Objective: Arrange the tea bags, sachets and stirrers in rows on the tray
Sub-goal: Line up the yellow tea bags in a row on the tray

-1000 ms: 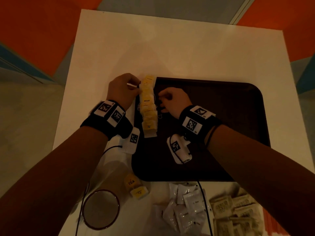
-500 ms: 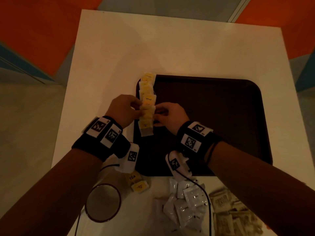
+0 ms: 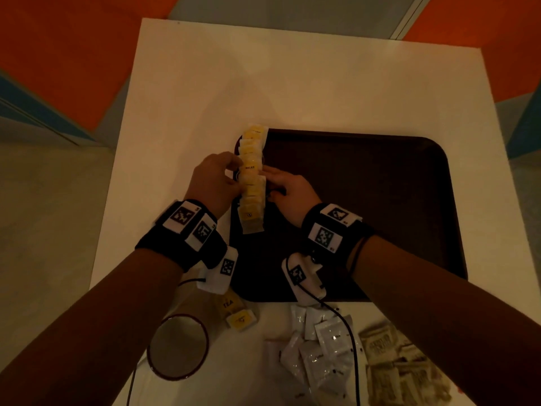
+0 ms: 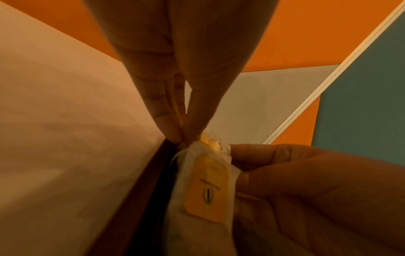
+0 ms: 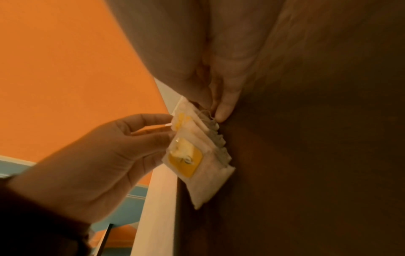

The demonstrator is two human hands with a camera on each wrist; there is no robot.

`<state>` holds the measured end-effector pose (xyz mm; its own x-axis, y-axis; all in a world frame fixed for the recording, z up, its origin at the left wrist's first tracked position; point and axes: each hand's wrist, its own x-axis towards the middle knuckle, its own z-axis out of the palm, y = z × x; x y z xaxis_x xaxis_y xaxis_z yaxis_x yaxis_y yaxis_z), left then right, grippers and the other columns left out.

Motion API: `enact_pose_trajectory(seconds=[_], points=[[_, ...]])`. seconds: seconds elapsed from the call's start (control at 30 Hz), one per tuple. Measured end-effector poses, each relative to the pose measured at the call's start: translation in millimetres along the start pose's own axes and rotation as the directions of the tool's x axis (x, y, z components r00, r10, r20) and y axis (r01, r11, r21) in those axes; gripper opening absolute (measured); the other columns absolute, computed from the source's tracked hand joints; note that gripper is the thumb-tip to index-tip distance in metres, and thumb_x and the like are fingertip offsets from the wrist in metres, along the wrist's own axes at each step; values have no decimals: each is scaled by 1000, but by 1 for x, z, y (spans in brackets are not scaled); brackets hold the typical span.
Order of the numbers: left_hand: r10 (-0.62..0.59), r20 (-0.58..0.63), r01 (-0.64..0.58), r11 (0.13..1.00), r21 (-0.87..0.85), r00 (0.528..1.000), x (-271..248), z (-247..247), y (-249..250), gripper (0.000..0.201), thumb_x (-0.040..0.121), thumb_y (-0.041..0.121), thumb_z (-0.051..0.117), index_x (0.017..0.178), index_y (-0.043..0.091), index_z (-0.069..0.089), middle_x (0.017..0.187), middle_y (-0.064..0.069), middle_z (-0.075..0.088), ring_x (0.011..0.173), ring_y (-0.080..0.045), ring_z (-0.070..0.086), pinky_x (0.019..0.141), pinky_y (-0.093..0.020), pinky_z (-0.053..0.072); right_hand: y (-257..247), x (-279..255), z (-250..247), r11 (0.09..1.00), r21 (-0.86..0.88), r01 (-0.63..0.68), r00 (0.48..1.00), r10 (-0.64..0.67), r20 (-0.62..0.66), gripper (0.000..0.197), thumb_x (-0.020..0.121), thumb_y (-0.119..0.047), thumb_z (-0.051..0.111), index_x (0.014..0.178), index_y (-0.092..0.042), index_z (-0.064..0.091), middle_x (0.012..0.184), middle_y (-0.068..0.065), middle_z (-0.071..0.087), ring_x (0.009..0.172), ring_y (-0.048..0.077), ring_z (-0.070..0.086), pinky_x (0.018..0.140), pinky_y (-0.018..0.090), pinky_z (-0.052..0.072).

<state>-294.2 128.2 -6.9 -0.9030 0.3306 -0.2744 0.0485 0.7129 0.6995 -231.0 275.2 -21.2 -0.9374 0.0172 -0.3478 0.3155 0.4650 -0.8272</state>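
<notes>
Head view, looking down. A white worktop (image 3: 187,92) carries a dark brown tray (image 3: 380,200). A row of overlapping tea bags (image 3: 251,183), each with a yellow tag, runs along the tray's left edge from the far corner toward the person; the farthest bag overhangs the far rim.

The left hand (image 3: 215,181) lies against the row's left side, and the right hand (image 3: 289,191) against its right side, so that the 2 hands flank the middle of the row.

Left grip: in the right wrist view, the left hand (image 5: 92,166) has lightly bent fingers (image 5: 151,119) whose tips touch the edge of the tea bags (image 5: 197,155); no bag is seen enclosed. Right grip: in the left wrist view, the right hand (image 4: 306,190) has curled fingers set against the side of the tea bags (image 4: 208,187); whether they pinch a bag or only press it, I cannot tell.

Near the person, off the tray: 2 loose yellow tea bags (image 3: 234,312), a round red-rimmed cup (image 3: 178,347), a heap of white sachets (image 3: 319,356), and a heap of brown sachets (image 3: 401,367) at the right. Both wrists wear black bands with printed markers.
</notes>
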Motion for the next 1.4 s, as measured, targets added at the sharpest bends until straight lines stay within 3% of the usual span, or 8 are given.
enact_pose_trajectory(seconds=[0.07,0.23,0.57,0.7,0.87,1.07,1.2,1.4], points=[[-8,13,8,1000,-9,1000,2,-4,0,35,72,3,70,104,15,60,112,-7,60,83,-25,65,77,-31,51,-2,1,-1,1000,-19,-1,1000,2,24,51,86,13,38,129,-11,53,146,2,40,135,17,36,111,20,23],[-73,25,76,990,-118,997,10,-16,-1,44,74,1,71,115,10,57,113,-2,57,84,-16,58,78,-27,46,-2,10,-7,987,100,-124,991,129,-40,50,89,11,37,135,-7,43,148,8,36,129,24,45,110,37,36],[-45,66,52,992,-112,997,36,-15,9,50,82,6,65,129,6,50,134,-10,53,110,-25,60,89,-26,44,-8,37,-14,983,49,-177,975,182,-124,53,91,4,36,141,-14,33,146,8,39,132,19,41,107,25,32],[-5,42,7,998,-65,999,38,-12,11,43,83,6,62,126,11,55,131,-7,57,107,-20,61,86,-22,41,-11,49,-13,993,-17,-117,991,115,-61,55,89,4,35,141,-14,36,145,9,41,135,22,38,113,32,29],[1,23,0,999,-52,1000,35,-9,9,43,84,6,61,126,13,55,132,-6,56,108,-18,61,86,-20,41,-10,48,-10,993,-46,-111,993,109,-45,52,91,2,35,141,-12,34,150,9,33,138,22,31,113,26,23],[-48,-18,45,993,-109,999,28,-23,3,32,84,8,62,115,11,61,119,-8,63,98,-22,64,93,-30,47,-8,31,-13,980,92,-178,976,188,-109,48,90,5,40,135,-10,43,141,9,45,127,22,46,108,32,37],[-106,145,134,972,-193,984,6,-30,6,21,82,0,62,103,1,63,104,-18,65,87,-33,65,81,-46,56,5,5,-10,952,206,-226,965,248,-86,33,89,-1,51,121,-7,55,124,10,58,113,23,57,99,42,48],[-160,291,177,984,-32,943,-20,-13,10,35,75,11,73,108,7,60,94,-11,66,79,-27,65,80,-40,56,4,-15,15,933,266,-241,962,265,-59,26,85,-10,62,111,-11,62,111,8,66,99,21,64,88,43,54]])
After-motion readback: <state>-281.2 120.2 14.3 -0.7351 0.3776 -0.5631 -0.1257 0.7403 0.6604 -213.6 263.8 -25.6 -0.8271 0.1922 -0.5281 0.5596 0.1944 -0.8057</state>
